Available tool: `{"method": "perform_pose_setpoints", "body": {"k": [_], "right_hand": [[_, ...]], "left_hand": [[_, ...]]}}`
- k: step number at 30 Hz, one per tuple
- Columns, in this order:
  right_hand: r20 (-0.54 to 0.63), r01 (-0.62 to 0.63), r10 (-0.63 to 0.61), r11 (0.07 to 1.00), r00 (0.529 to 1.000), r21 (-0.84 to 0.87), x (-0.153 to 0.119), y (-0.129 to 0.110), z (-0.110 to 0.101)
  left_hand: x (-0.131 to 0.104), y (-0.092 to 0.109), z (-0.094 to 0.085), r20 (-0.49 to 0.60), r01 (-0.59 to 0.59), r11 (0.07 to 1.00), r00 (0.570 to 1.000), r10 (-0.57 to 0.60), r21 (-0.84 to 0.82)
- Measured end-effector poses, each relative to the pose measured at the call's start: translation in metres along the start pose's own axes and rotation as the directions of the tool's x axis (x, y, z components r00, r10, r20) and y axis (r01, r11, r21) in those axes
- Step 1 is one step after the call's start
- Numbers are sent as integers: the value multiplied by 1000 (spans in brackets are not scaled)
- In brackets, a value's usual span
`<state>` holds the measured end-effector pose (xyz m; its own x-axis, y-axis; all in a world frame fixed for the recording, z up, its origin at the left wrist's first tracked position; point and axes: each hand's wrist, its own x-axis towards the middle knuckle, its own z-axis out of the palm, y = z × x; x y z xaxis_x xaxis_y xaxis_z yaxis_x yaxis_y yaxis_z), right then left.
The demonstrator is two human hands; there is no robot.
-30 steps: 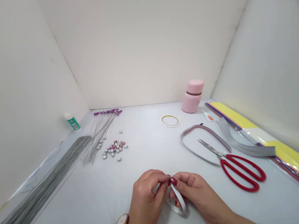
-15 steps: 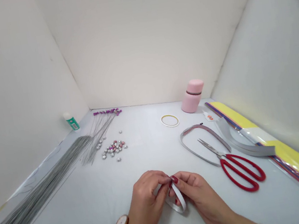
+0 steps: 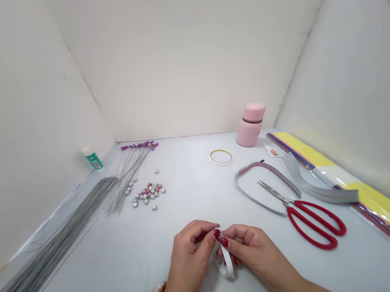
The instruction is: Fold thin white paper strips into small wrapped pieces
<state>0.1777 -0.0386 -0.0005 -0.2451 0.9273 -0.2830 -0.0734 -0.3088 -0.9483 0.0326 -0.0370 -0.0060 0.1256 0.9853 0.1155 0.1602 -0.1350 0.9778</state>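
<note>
A narrow white and silvery paper strip hangs in a loop between my hands, low in the middle of the view. My left hand pinches its upper end between thumb and fingers. From the other side, my right hand grips the same end, its thumb tip close against the left thumb. The small fold at the fingertips is mostly hidden. To the right lie red-handled scissors, partly over a thin grey strip. Small folded silver and pink stars form a pile ahead on the left.
Grey wires run along the left side, and purple-tipped stems lie behind them. A glue stick, a tape ring, a pink flask, a wide grey strip and yellow packs also occupy the table.
My thumbs have shifted together over the strip's upper end, and my left wrist has turned. The hanging loop has swung slightly left.
</note>
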Motion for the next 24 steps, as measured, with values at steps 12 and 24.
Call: {"method": "perform_pose_setpoints", "body": {"k": [12,24], "right_hand": [[38,31,-30,999,999,-13,-2,1,1],[14,35,-36,996,999,83,-1,0,-2]], "left_hand": [[-1,3,-2,-20,-182,946,981,194,270],[-3,3,-4,99,-184,964,981,168,190]]}}
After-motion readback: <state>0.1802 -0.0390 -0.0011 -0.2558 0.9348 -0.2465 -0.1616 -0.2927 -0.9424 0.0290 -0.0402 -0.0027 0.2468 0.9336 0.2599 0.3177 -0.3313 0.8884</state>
